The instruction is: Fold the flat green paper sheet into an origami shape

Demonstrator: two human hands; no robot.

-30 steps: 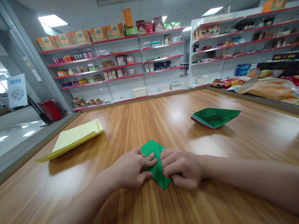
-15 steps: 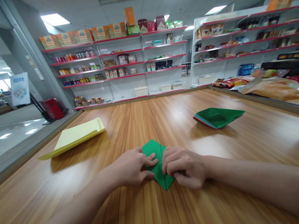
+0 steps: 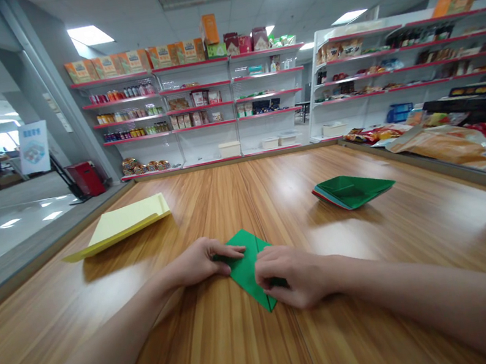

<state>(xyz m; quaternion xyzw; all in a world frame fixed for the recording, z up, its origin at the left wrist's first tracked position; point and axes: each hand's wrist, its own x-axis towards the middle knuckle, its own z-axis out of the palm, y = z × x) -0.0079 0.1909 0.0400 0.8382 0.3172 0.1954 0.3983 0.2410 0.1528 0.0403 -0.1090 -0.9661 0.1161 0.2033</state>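
Note:
A folded sheet of green origami paper [image 3: 247, 276] lies on the table in front of me, one corner pointing toward me, a crease line running down its right part. My left hand [image 3: 203, 260] rests on its left corner, index finger stretched out over the sheet and thumb apart at the edge. On the right part of the paper, my right hand [image 3: 290, 273] is closed, its fingers curled and pressed down. It hides the right corner.
A yellow folded paper stack [image 3: 126, 223] sits at the left of the wooden table [image 3: 224, 346]. Nested folded papers, green on top [image 3: 353, 189], stand at the right. Snack bags [image 3: 442, 148] lie beyond the right edge, and stocked shelves [image 3: 202, 107] line the back.
My left hand has slid left, uncovering more of the paper, whose left corner now reaches further out. My right hand has shifted slightly left over the sheet.

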